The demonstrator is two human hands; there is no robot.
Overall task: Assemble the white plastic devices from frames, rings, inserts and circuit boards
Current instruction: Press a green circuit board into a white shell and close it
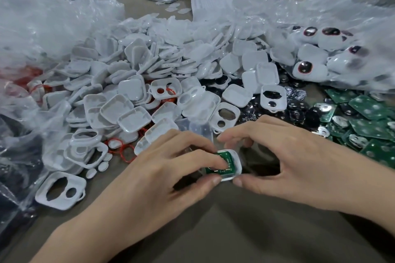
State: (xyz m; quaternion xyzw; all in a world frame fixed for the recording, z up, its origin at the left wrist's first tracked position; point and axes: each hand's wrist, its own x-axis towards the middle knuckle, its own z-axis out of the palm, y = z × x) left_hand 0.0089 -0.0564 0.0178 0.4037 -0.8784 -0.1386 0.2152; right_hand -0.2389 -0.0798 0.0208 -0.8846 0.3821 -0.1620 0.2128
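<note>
Both hands meet low in the middle of the table over one white plastic frame (236, 163) with a green circuit board (222, 159) lying in it. My left hand (171, 168) grips the frame from the left, thumb at its near edge and a fingertip pressing on the board. My right hand (284, 156) pinches the frame's right side between thumb and fingers. Behind the hands spreads a big heap of white frames and covers (132, 83). Red rings (125, 150) lie among them on the left. Loose green circuit boards (367, 117) are piled at the right.
Black and silver inserts (299, 109) lie between the white heap and the boards. Crumpled clear plastic bags rise at the left (42, 28) and back right (342, 28); the right one holds finished white devices (310, 68). A white frame with two holes (61, 191) sits at the near left.
</note>
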